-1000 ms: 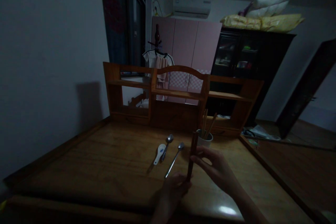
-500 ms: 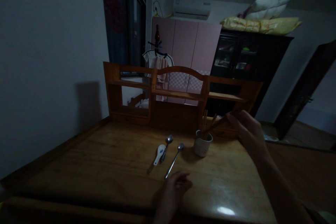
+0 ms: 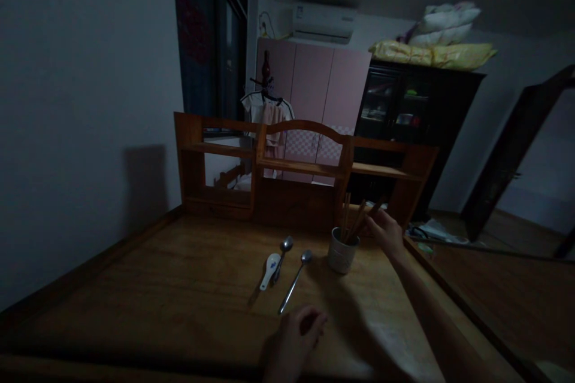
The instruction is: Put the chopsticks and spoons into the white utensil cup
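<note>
My right hand [image 3: 385, 232] is closed on chopsticks [image 3: 359, 221], beside the rim of a light-coloured cup [image 3: 342, 256]. Their lower ends are inside the cup, and the fingers hide part of them. Other thin wooden chopsticks [image 3: 345, 215] stand upright in the same cup. Low in the view, my left hand [image 3: 299, 332] rests near the table's front, fingers loosely curled with a gap to the thumb and nothing visible in it. Just beyond it lies a long-handled metal spoon [image 3: 294, 284]. Left of that are a white spoon with a blue mark [image 3: 270, 270] and another metal spoon [image 3: 283, 254].
The wooden table [image 3: 179, 287] has a low wooden shelf unit [image 3: 296, 167] along its back edge. A wall [image 3: 90, 102] borders it on the left. The table's right edge [image 3: 467, 305] drops to the floor. Farther back stand pink wardrobes [image 3: 312, 84] and a dark cabinet [image 3: 417, 108].
My right hand has moved left and closer to the cup, and the chopsticks in it stand steeper. My left hand's fingers have curled in more. The whole view has shifted slightly.
</note>
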Demonstrator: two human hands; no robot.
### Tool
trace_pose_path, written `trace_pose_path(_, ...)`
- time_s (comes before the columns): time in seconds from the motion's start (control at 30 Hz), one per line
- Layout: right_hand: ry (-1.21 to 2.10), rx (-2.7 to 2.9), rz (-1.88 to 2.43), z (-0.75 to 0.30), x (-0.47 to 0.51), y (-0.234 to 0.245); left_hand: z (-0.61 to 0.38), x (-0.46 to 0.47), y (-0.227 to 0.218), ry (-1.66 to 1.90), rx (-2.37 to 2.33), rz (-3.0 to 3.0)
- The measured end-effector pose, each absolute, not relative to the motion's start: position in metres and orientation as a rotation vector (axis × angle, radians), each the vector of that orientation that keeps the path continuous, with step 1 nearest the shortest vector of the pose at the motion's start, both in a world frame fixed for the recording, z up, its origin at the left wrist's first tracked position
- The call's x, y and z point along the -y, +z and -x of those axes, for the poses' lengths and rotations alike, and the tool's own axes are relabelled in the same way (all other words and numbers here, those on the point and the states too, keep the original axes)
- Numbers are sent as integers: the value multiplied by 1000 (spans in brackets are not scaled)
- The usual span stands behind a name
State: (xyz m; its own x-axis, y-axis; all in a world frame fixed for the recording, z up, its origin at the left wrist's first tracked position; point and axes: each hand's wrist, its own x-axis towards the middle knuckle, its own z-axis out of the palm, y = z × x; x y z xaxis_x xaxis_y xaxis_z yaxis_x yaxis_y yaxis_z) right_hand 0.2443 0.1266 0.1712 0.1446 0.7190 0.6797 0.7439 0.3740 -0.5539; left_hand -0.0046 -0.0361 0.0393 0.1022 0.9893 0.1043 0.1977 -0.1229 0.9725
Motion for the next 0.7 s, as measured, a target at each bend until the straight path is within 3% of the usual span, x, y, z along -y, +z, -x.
trace_pose_path(0.7, 384, 1437, 1377, -251, -142, 135, 6, 38, 44, 1104, -1246, -1563)
